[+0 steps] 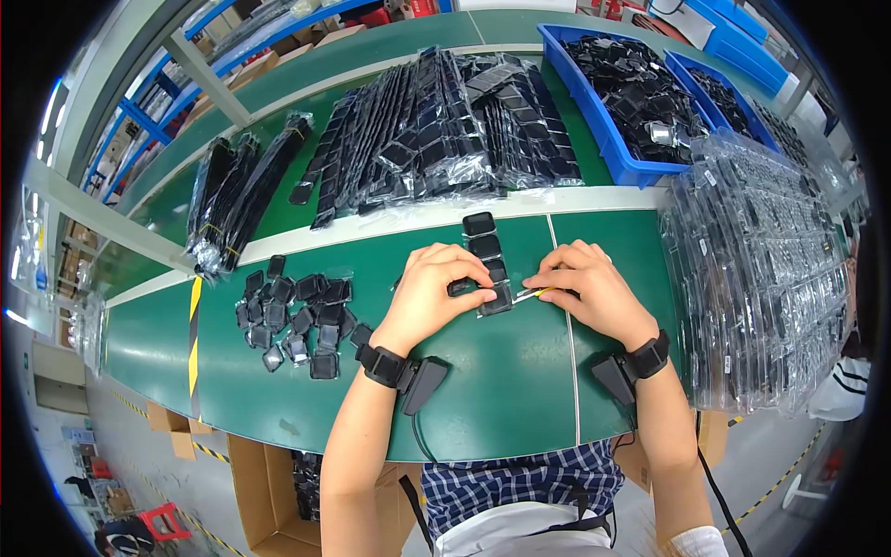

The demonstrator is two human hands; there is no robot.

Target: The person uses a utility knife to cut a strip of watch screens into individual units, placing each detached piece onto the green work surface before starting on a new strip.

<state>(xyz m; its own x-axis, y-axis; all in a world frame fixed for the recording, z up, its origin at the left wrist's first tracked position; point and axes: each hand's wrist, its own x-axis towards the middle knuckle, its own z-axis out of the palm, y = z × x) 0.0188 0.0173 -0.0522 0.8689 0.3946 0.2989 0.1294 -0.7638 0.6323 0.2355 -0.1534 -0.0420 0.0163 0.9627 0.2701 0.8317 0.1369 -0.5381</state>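
Note:
A strip of black square pieces in clear film [484,245] lies on the green tabletop in front of me, pointing away. My left hand [436,290] pinches its near end from the left, thumb and fingertips on the lowest squares. From the right, my right hand [589,290] grips a slim tool with a metal tip and a bit of yellow [526,295]. Its tip reaches the right edge of the strip near the lowest square. Most of the tool is hidden by my fingers, so its exact kind cannot be told. Each wrist wears a black strap with a small box.
Loose black wrapped squares [302,311] lie in a pile to the left. Many strips [408,139] and banded bundles [246,195] cover the back shelf. A blue bin [608,148] holds more pieces. Stacked clear trays [742,278] rise at the right. An open carton [252,497] stands below.

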